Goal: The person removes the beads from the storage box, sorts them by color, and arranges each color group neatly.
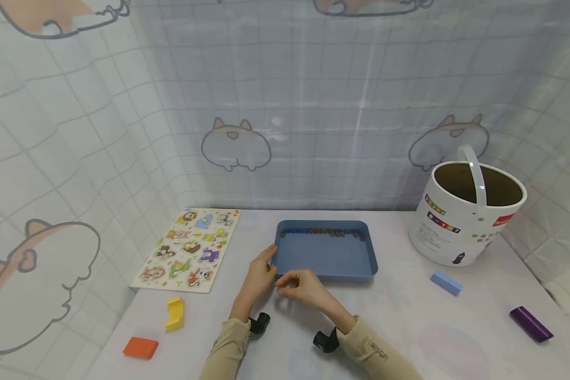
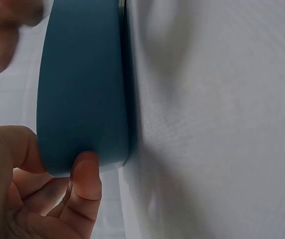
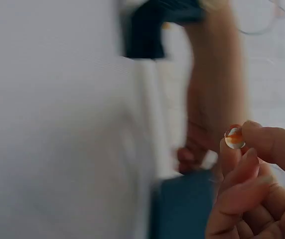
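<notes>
A blue tray [image 1: 325, 258] lies in the middle of the table, with a row of small coloured marbles [image 1: 323, 231] along its far wall. My left hand [image 1: 267, 264] grips the tray's near-left corner; in the left wrist view a fingertip [image 2: 86, 172] presses on the tray's outer wall [image 2: 82, 84]. My right hand [image 1: 288, 283] hovers just in front of the tray's near edge, beside the left hand. It pinches a clear marble with an orange streak [image 3: 234, 138] between thumb and fingertips.
A white bucket [image 1: 470, 221] with an upright handle stands at the right. An animal puzzle board [image 1: 187, 248] lies at the left. Loose blocks lie around: yellow [image 1: 174, 313], orange [image 1: 141, 347], light blue [image 1: 446, 282], purple [image 1: 530, 323]. A patterned curtain hangs close behind.
</notes>
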A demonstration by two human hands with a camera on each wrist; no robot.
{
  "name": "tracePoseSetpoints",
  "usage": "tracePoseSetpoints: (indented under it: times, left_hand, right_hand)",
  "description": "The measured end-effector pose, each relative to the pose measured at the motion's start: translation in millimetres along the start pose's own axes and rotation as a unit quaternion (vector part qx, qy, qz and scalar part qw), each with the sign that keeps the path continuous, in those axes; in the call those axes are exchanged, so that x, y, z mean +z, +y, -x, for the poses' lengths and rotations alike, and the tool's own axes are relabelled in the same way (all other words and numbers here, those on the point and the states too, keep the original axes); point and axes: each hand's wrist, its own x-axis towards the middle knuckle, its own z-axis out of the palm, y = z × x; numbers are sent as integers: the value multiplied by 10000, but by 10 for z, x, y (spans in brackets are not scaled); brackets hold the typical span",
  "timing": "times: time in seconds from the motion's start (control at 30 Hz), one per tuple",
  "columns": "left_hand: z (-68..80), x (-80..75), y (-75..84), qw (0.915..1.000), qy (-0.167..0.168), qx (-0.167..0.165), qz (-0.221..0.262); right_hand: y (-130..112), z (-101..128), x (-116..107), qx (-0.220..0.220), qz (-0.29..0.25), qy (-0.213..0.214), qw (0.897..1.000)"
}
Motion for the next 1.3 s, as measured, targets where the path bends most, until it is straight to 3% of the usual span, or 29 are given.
tracePoseSetpoints:
  times: [0.13,0.37,0.57,0.7,0.9,1.13,1.3]
  left_hand:
    - [5,8,-16,10000,26,35,-43]
    - [18,7,-10,9999,51,93,-67]
    - [-2,-7,5,9999,84,106,-68]
    - [-8,-17,7,9999,62,78,-39]
    - [-8,-31,12,10000,-21,-20,7]
    - [-11,-24,8,9999,-80,-63,14]
    - [-7,-1,3,9997,-184,-167,9]
  right_hand:
    - [117,41,136,28,-8,-155,9999]
    - [280,30,266,-57,144,-56,9999]
    - [243,19,244,34,270,-148,9995]
    - [123,11,94,147,109,-323,9993]
    - [-104,-78,-249,-61,-118,-313,9994]
    - [-309,-406,-683,100,-123,275,9995]
    - [-276,-732,-870,322,-147,705,9969]
